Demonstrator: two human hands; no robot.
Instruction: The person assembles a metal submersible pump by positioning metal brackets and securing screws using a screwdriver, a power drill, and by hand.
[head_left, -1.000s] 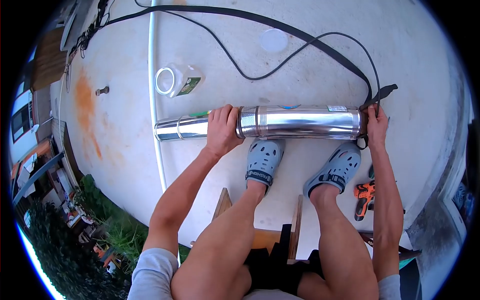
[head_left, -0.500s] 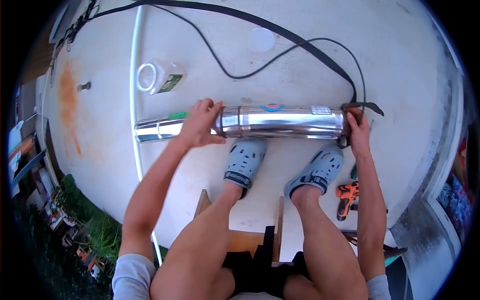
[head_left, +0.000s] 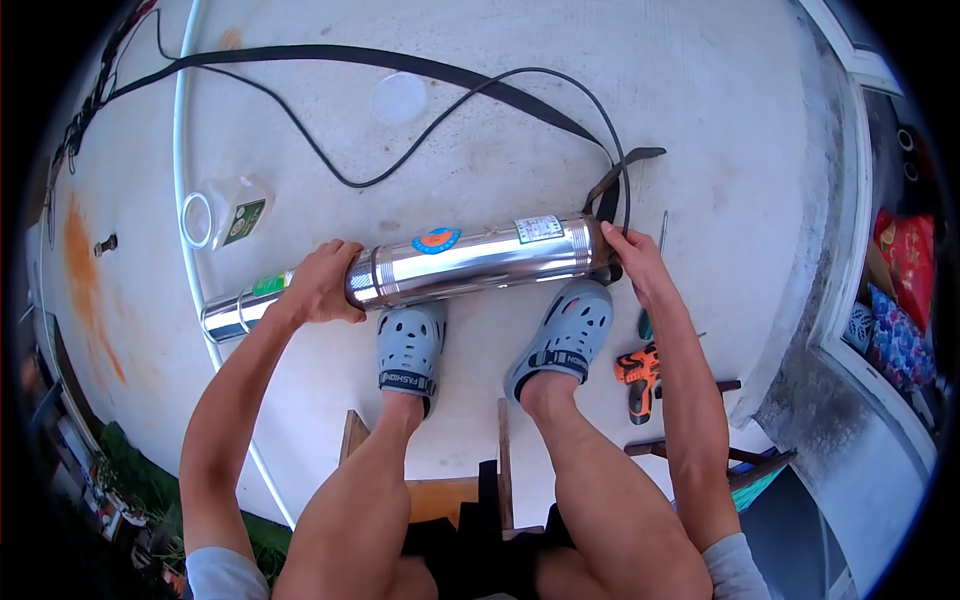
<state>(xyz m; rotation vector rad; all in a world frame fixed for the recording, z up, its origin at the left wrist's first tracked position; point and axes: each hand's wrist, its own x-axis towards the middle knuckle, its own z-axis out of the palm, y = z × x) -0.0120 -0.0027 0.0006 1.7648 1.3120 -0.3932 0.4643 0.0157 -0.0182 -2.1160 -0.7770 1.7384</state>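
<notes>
A shiny steel cylinder (head_left: 490,262) lies across the floor in front of my clogs, its left end a little nearer to me. My left hand (head_left: 325,284) is wrapped over its narrower left part, beside a green label. At the right end my right hand (head_left: 636,262) grips the brownish end cap, thumb and fingers pressed on it. A flat black strap (head_left: 540,108) and a thin black cable (head_left: 400,160) run to that end. An orange and blue sticker and a white label show on the cylinder's top.
A clear jar (head_left: 228,212) stands behind the left end, near a white pipe (head_left: 181,130). A round translucent lid (head_left: 399,98) lies farther back. An orange power drill (head_left: 639,382) and a screwdriver (head_left: 645,324) are by my right forearm. A bolt (head_left: 105,245) lies far left.
The view has swung right. The cylinder has rolled, so its stickers face up more, and it lies more slanted. My left hand loosened, then closed round it again.
</notes>
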